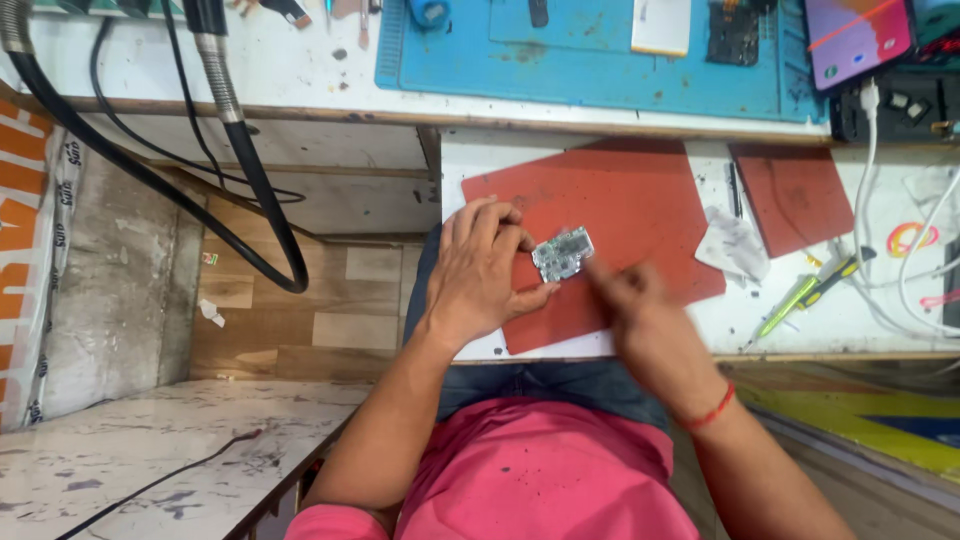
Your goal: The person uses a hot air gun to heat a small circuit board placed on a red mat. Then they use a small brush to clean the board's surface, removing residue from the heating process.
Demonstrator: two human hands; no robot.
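Left hand [480,275] pins circuit board [562,253] at red mat [640,215] edge — right hand [628,295] blurred, grip unclear.

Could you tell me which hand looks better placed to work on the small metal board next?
Probably the right hand: its fingertips reach the small metal board from the side, while the left hand rests on the red mat, steadying the board.

2 hands, 1 left hand [480,270] and 1 right hand [632,300]; 1 small circuit board [562,253]; 2 red mats [620,215]; 1 blue mat [590,60]; 1 phone [858,38]; 2 white cables [866,200].
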